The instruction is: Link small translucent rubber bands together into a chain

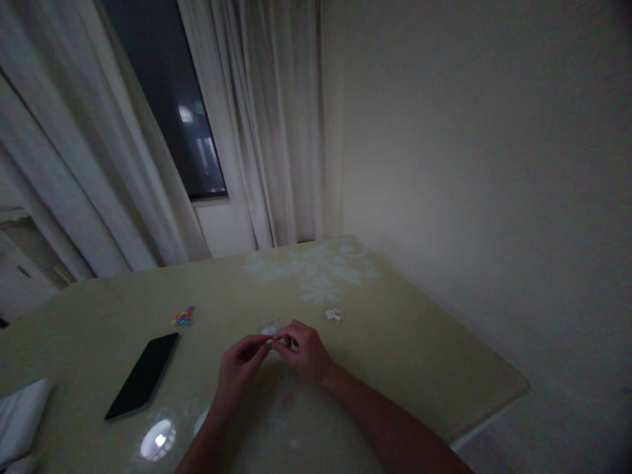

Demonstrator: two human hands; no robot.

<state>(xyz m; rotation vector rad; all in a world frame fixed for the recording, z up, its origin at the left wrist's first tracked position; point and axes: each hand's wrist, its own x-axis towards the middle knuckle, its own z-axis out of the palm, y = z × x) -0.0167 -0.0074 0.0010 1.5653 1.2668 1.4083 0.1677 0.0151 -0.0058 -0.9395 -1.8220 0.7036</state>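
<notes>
My left hand (240, 366) and my right hand (307, 354) meet above the table, fingertips nearly touching. Both are closed in a pinch around a tiny yellowish piece (270, 342), too small to name. Just behind the fingers lies what looks like a clear plastic packet (269, 326), partly covered by the hands. To the right of my right hand sits a small cluster of white pieces (333, 315). Off to the left is a little heap of brightly coloured small pieces (184, 316), in pink, yellow, red and blue.
A dark phone or tablet (143, 376) lies left of my left hand. At the far left edge is a white, soft-looking item (22, 421). The table (419, 368) has a glossy cover and meets a plain wall on the right. Curtains (276, 131) hang behind it.
</notes>
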